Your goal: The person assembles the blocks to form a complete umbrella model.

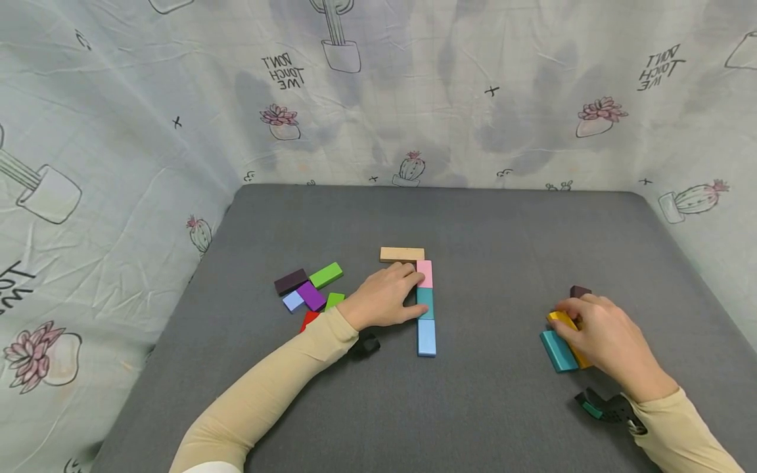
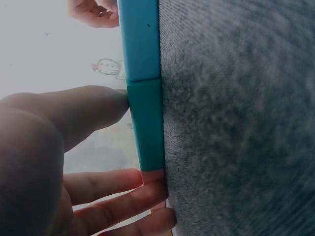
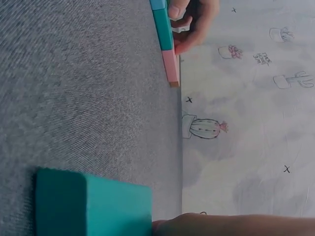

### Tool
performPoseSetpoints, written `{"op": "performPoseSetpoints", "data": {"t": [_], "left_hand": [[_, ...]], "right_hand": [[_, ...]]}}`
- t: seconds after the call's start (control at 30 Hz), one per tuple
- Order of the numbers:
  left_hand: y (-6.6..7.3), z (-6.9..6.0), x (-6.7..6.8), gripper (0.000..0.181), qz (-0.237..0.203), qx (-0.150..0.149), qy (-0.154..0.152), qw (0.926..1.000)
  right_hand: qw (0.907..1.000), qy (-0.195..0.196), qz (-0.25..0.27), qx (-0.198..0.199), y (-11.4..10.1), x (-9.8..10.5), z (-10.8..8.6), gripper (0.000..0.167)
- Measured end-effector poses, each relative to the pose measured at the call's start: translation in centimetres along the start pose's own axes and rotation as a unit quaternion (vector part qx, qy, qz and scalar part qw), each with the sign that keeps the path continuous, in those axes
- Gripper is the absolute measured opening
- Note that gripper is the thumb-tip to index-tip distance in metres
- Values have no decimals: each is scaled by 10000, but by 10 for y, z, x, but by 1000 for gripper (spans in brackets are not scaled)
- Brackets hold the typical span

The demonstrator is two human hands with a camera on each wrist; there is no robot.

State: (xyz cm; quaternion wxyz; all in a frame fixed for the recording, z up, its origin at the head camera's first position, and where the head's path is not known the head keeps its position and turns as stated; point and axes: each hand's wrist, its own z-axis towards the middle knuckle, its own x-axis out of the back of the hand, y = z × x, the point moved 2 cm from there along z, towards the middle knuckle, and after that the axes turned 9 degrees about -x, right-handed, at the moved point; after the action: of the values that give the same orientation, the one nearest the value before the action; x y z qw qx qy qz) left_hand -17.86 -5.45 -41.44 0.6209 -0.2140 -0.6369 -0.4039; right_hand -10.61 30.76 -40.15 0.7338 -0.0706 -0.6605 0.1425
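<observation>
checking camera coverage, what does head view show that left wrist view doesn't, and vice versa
Only the head view shows the purple block, red block and yellow block. Only the left wrist view shows a dark speck on the row's blue block. Both show that block, the pink block, the row's teal block, the left hand and the right hand.

Head view from above, facing forward and down over the counter point(image 1: 497, 263), wrist views low, tipped sideways, sharing the blue-teal-pink block row point(image 2: 146, 125), near in left, farther in right
</observation>
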Motion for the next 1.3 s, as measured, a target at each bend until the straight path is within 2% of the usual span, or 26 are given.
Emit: {"op": "performPoseSetpoints", "data": {"t": [0.17, 0.3, 0.57, 0.8, 0.9, 1.13, 1.3], "left_hand": [[1, -1, -1, 54, 14, 16, -79, 10000], [0, -1, -2, 55, 60, 18, -122, 9999], [-2, -2, -3, 55, 54, -4, -61, 10000], [-2, -4, -5, 55, 99, -56, -19, 9999], [-3, -5, -6, 55, 104, -50, -14, 9999], [-2, -5, -7, 54, 166, -16, -54, 9998], [-1, -5, -8, 53, 210, -18, -39, 9998]], "right_hand": [[9999, -62, 39, -124, -2, -2, 0, 21], [9998, 127, 150, -28, -4, -1, 1, 21], [9954, 544, 397, 688, -13, 5, 12, 25], [9853, 697, 736, 1377, -27, 0, 35, 29], [9852, 568, 816, 1396, -34, -3, 46, 29], [9884, -40, 949, 1183, -52, -12, 75, 22], [9874, -319, 935, 1237, -65, -21, 96, 18]]}}
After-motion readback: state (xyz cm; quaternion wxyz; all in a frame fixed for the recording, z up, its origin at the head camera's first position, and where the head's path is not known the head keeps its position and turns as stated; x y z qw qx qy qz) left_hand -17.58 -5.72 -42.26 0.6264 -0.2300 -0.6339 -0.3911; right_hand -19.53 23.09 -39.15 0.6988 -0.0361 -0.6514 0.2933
